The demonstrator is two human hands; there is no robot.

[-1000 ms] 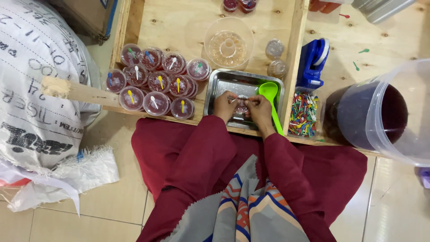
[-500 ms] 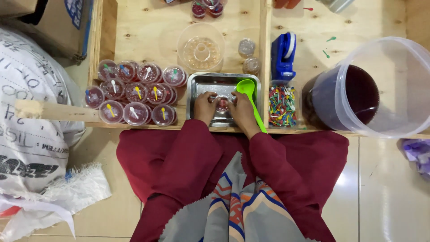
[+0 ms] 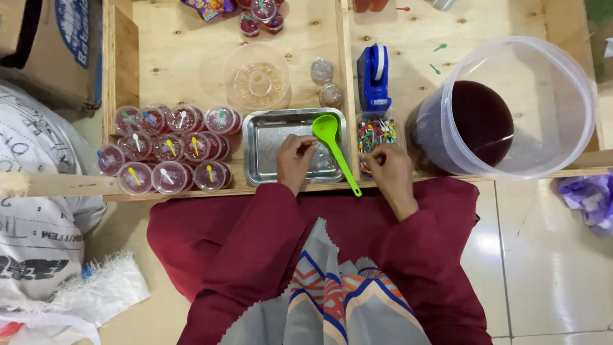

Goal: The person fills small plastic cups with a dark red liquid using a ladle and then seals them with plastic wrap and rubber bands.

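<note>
On the left sit small red cups [image 3: 167, 150] with lids and tiny spoons. Next is a metal tray [image 3: 268, 137]. The left hand [image 3: 295, 160] rests in it, fingers curled on something I cannot make out. A green ladle [image 3: 333, 144] lies across the tray. The right hand [image 3: 386, 169] touches the little colorful spoons [image 3: 373, 133], fingers pinched together. A big tub [image 3: 511, 102] of dark red drink stands at the right.

cup under left hand [image 3: 295, 160] hidden, top cups [image 3: 262, 14] cropped
</note>
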